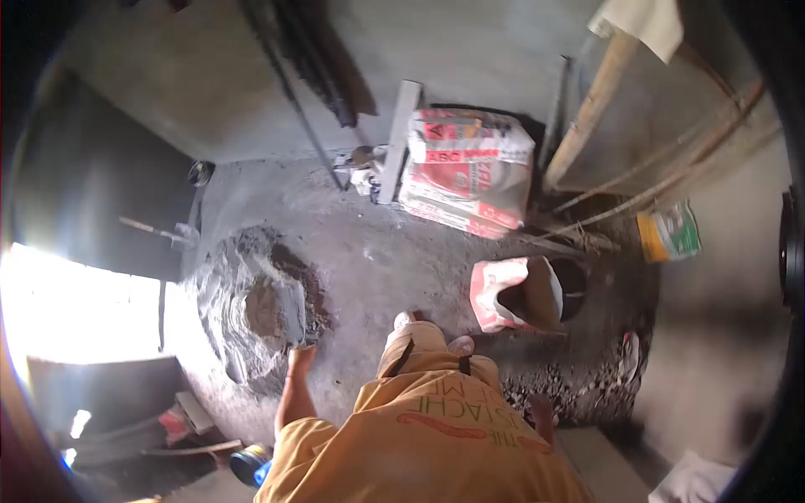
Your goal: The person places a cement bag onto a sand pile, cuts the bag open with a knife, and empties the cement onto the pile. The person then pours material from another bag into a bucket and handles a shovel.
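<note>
My left hand (pixel 301 357) reaches down to the near edge of a grey mortar heap (pixel 239 335) on the floor. Its fingers look closed around the end of a trowel (pixel 293 314), whose pale flat blade lies along the heap's right side. The handle is hidden by the hand. A lighter, powdery patch (pixel 262 308) lies in the middle of the heap. My right hand (pixel 541 409) hangs low beside my yellow shirt, over dark gravel (pixel 579 394). It is dim and partly hidden, so its fingers do not show clearly.
An open cement bag (pixel 495 293) stands to the right, beside a dark round bucket (pixel 572 281). Stacked cement bags (pixel 470 172) lean near the wall, with a wooden pole (pixel 587 113) alongside. A yellow-green packet (pixel 669 233) lies far right. Bright light enters at left.
</note>
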Available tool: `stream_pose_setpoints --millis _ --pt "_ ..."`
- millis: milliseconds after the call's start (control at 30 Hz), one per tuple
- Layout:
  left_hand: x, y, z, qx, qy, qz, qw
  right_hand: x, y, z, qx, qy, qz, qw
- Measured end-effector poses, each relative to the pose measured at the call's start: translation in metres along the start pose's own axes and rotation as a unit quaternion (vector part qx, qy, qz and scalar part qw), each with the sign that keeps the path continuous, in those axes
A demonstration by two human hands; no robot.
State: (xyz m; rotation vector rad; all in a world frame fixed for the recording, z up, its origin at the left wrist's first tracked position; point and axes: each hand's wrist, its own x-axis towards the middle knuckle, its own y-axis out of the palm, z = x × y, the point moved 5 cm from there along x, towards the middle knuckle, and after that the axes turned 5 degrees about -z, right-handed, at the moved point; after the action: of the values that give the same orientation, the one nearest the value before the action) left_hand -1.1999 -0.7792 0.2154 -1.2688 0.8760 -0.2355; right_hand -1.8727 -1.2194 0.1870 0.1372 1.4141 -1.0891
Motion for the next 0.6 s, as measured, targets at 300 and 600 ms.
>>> stream_pose_setpoints --millis 300,600 --pt "-0.005 0.093 -0.035 -0.143 0.079 -0.122 0.979 -0.008 0.037 0.227 -0.371 -0.733 -0.129 0.555" --pt "-0.167 0.070 0.046 -0.561 -0.471 -0.268 0.625 -0.067 0.113 0.323 -0.220 -0.398 0.080 0.887"
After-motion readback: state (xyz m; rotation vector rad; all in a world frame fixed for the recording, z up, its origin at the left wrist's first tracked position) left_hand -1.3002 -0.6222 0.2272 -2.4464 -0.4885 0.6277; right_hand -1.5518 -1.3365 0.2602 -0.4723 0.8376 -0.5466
